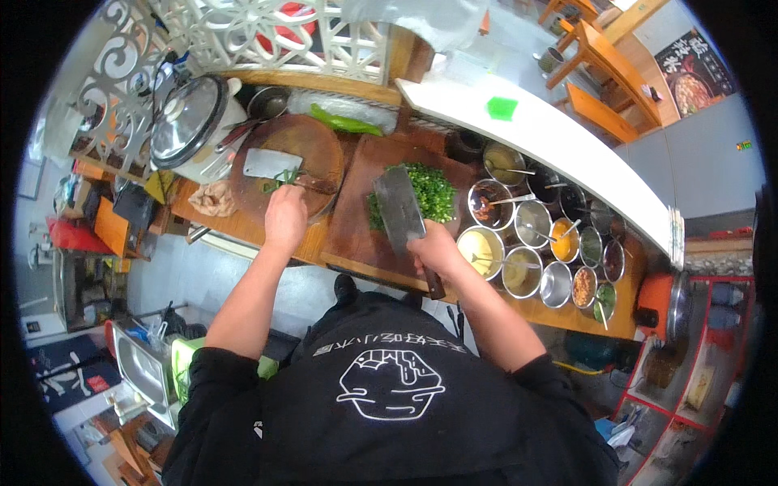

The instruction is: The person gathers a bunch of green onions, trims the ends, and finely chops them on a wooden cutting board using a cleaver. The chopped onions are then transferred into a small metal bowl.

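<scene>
My right hand (pixel 435 249) grips the handle of a broad-bladed cleaver (pixel 399 207). Its blade lies over the left part of a pile of finely chopped greens (pixel 431 188) on a rectangular wooden board (pixel 347 235). To the left, my left hand (pixel 287 214) reaches onto a round wooden chopping block (pixel 251 206), fingers closed together at a few green scraps (pixel 280 180). Just beyond these scraps, a second cleaver (pixel 279 165) rests flat on the block, its dark handle pointing right. My left fingertips are partly hidden.
Several metal bowls (pixel 520 272) of sauces and toppings, many with spoons, crowd the counter's right side. Long green peppers (pixel 346 121) lie behind the boards. A lidded pot (pixel 191 121) stands at the left, near a crumpled tan cloth (pixel 212 198). A white ledge (pixel 551 138) runs behind the bowls.
</scene>
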The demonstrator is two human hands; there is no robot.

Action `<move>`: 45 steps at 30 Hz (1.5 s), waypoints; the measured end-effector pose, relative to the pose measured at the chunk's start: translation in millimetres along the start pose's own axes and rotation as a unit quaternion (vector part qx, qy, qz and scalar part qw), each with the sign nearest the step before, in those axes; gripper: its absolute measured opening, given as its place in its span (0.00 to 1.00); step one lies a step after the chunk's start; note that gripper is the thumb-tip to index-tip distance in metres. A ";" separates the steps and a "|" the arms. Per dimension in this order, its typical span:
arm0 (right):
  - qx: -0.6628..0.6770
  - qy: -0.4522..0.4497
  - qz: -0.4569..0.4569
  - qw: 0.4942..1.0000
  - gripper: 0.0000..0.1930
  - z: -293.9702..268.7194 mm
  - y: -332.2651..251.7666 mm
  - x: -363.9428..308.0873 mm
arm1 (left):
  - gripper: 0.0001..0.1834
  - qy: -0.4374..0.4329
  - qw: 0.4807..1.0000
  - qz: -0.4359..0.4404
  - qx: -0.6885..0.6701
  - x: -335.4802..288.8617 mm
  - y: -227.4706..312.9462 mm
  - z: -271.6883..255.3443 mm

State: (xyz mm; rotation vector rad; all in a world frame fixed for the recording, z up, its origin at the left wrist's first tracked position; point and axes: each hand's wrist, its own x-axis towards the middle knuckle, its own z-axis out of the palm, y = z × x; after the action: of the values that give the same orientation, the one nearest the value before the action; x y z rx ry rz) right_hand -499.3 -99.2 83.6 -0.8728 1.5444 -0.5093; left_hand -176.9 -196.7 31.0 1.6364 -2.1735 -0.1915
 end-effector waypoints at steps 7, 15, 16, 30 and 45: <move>0.281 -0.020 -0.017 0.959 0.13 -11.7 38.7 2.8 | 0.42 -0.148 0.929 0.335 -0.057 -32.3 123.1 20.5; 0.329 -0.020 -0.057 0.942 0.13 -28.7 43.7 -32.7 | 0.50 -0.141 0.924 0.353 -0.042 -14.0 153.0 50.8; 0.326 -0.024 -0.055 0.943 0.13 -32.5 45.9 -34.4 | 0.50 -0.150 0.925 0.349 -0.026 -12.1 157.2 50.8; 0.205 -0.027 -0.045 0.977 0.16 -62.1 47.8 -80.2 | 0.51 -0.221 0.935 0.080 -0.264 14.0 119.7 53.6; -0.081 0.070 -0.173 0.979 0.20 -29.6 33.5 -30.4 | 0.49 -0.231 0.628 -0.269 -0.693 -21.8 127.9 20.3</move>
State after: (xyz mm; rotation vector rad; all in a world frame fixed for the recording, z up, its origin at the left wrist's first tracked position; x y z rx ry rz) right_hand -536.5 -59.8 83.1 -1.2661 1.5833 -0.7140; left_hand -293.6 -140.4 51.9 1.0940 -0.8635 -2.0190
